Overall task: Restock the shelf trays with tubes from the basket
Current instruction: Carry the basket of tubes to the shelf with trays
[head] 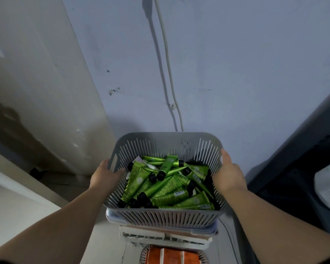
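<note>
A grey slotted plastic basket [166, 216] sits at the lower middle of the head view, filled with several green tubes [166, 185] with black caps lying jumbled. My left hand [105, 175] grips the basket's left rim, thumb inside. On the opposite rim, my right hand [230, 173] holds on in the same way. The basket rests on or just above a stack of containers. No shelf trays show clearly.
Under the basket lie a clear lidded box [112, 219], a white slotted crate [164, 239] and an orange-lined basket [171, 256]. A blue-grey wall with a white cable [168, 60] is straight ahead. A beige panel [36, 82] stands left, dark furniture [293, 178] right.
</note>
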`<state>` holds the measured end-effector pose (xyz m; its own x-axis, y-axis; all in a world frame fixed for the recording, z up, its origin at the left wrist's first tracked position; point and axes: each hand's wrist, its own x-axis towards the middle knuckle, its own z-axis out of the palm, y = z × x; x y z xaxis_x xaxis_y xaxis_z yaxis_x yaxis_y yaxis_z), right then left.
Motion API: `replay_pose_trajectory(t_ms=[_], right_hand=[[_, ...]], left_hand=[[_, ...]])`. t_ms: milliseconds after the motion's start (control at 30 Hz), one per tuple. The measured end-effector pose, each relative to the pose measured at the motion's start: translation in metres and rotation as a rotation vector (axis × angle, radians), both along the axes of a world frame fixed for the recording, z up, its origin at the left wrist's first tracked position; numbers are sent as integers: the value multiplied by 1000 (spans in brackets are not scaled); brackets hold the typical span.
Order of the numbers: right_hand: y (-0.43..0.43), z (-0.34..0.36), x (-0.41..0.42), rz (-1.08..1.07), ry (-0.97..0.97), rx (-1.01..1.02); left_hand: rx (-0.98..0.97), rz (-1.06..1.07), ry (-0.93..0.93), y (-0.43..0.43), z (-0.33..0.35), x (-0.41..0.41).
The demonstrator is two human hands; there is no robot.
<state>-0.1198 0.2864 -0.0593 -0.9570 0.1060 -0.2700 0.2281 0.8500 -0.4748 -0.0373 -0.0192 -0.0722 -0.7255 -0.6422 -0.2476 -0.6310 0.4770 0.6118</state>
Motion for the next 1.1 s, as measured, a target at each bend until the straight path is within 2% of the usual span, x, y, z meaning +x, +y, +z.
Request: replay_pose_trajectory(t_ms=[300, 600, 867, 1100], right_hand=[[18, 14, 19, -80, 37, -165], [40, 53, 54, -146, 118, -214], [48, 80, 95, -311, 157, -249], [38, 88, 162, -521, 191, -238]], left_hand=[[-43, 50, 85, 11, 10, 13], [-34, 26, 129, 25, 46, 24], [-14, -97, 125, 24, 70, 20], [21, -345, 167, 19, 83, 18]])
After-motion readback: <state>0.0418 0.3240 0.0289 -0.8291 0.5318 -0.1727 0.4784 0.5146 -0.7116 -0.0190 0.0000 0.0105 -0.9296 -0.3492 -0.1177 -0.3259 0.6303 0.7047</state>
